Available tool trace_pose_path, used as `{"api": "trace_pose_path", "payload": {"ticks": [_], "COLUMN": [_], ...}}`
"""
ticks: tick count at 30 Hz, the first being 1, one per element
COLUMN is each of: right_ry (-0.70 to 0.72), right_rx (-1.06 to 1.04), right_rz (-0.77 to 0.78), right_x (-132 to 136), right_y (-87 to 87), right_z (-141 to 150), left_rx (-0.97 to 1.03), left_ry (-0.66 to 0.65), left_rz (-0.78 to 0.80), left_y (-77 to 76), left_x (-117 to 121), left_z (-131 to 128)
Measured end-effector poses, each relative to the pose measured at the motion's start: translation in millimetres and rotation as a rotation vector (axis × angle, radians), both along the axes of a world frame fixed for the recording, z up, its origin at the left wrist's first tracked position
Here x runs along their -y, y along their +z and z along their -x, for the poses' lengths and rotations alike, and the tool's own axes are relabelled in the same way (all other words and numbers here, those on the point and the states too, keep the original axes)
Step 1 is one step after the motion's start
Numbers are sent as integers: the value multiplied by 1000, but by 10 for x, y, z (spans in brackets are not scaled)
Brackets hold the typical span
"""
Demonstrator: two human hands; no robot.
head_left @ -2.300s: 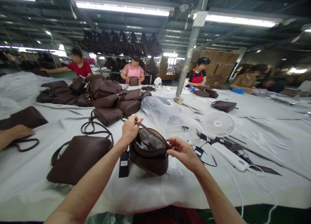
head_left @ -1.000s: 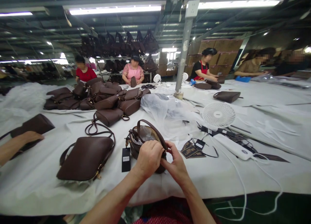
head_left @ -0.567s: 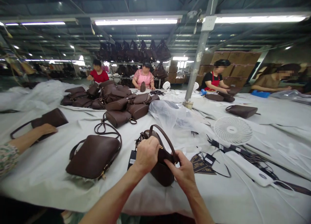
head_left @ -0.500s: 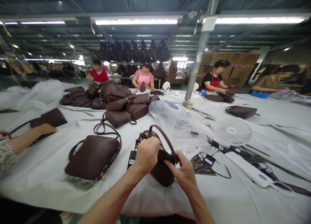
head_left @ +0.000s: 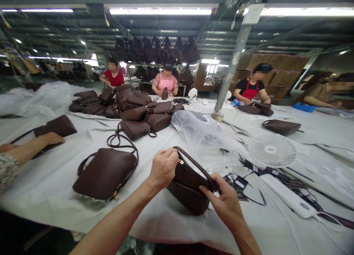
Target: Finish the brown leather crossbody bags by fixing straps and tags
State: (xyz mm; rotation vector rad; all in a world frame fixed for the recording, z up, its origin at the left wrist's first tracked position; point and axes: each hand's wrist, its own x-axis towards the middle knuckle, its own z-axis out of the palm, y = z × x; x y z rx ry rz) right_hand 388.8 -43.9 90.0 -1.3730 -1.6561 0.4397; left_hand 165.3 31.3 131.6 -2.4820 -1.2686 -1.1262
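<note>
1. Here's the left hand (head_left: pixel 164 166), fingers curled in tight, clamped at the upper left end of a dark brown bag (head_left: pixel 186 190); the fingertips are hidden, so exactly which bit they pinch, I can't tell.
2. Right beside those knuckles, a glint: a small gold-coloured fitting (head_left: pixel 181 161) on the bag's top edge.
3. Over to the right hand (head_left: pixel 225 197), and it's clamped on the opposite end, thumb laid along the bag's side, the other fingers wrapped round behind, near the foot of the strap.
4. That strap (head_left: pixel 204 173) arches along the top, running from beside the left hand down to the right.
5. The bag itself sits between the two hands, just over the front of the white-covered table (head_left: pixel 155 221), slanting, its left end higher in view; whether its base touches the cover is hard to say.
6. Left of it, well apart from the fingers, a second bag (head_left: pixel 106 170) lies flat with its strap looped behind.
7. Near the right hand, black tags (head_left: pixel 240 182) and cords, then a white fan (head_left: pixel 272 150) beyond.
8. And out on the far left, a co-worker's hand (head_left: pixel 52 138) rests against another brown bag (head_left: pixel 59 125).
</note>
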Motion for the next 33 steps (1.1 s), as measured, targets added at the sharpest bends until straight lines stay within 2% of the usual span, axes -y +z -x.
{"api": "trace_pose_path", "payload": {"ticks": [3,6,9,11,13,16,20,23,26,29,33], "right_ry": [-6,-40,-60,-79,-130,-173,-26,-86,-122,3,157], "right_rx": [9,50,197,329,468,605,662,656,592,525,424], "right_rz": [33,50,81,41,-103,-346,-361,-359,-386,-375,-235], "right_x": [99,88,-83,-220,-302,-265,-135,-170,-264,-317,-316], "right_y": [-65,-89,27,161,290,405,392,326,281,306,448], "right_z": [-248,-493,-687,-735,-661,-308,292,533,549,444,305], "left_rx": [150,341,517,580,593,626,783,793,815,787,724], "left_ry": [33,-80,-232,-287,-323,-361,-573,-743,-814,-856,-1003], "left_rz": [44,202,434,571,664,713,773,840,938,927,956], "left_y": [38,70,61,24,-35,-137,-257,-344,-428,-479,-532], "left_x": [20,44,73,100,131,167,126,20,-104,-205,-275], "left_z": [74,119,106,82,59,42,61,94,103,83,24]}}
